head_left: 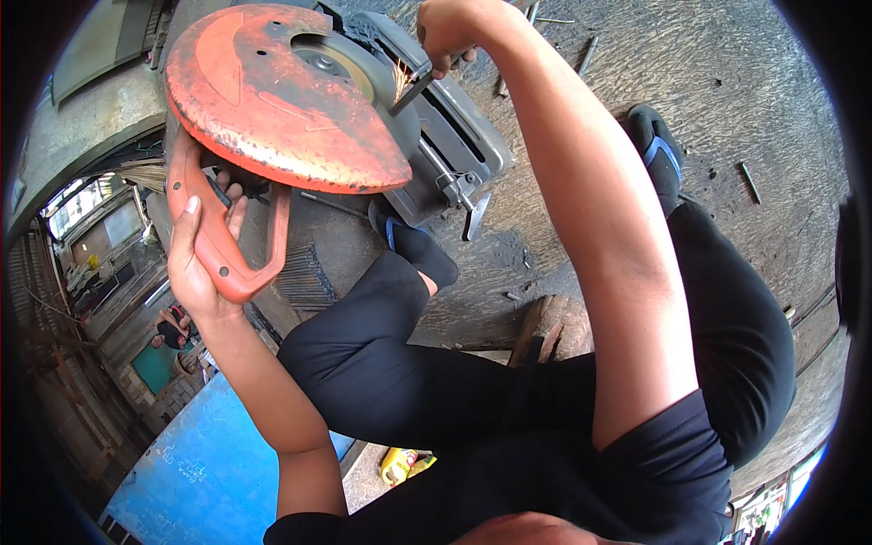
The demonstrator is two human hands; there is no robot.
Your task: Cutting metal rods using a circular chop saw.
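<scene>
Metal bar (pixel 413 94) meets the disc (pixel 359 76) of the orange cut-off saw (pixel 272 113), right of its guard, amid sparks (pixel 401 78); the right hand (pixel 447 33) grips the bar, the left hand (pixel 191 275) the saw's handle (pixel 205 238).

Upper body: black shirt (pixel 545 486), short right sleeve (pixel 672 436) ending above the elbow. Legs: close-fitting black trousers (pixel 409 386). Feet: dark socks (pixel 431 261), open footwear with blue straps (pixel 662 151). Left ankle (pixel 431 284) exposed. Left hand (pixel 198 268) and right hand (pixel 450 34): bare.
</scene>
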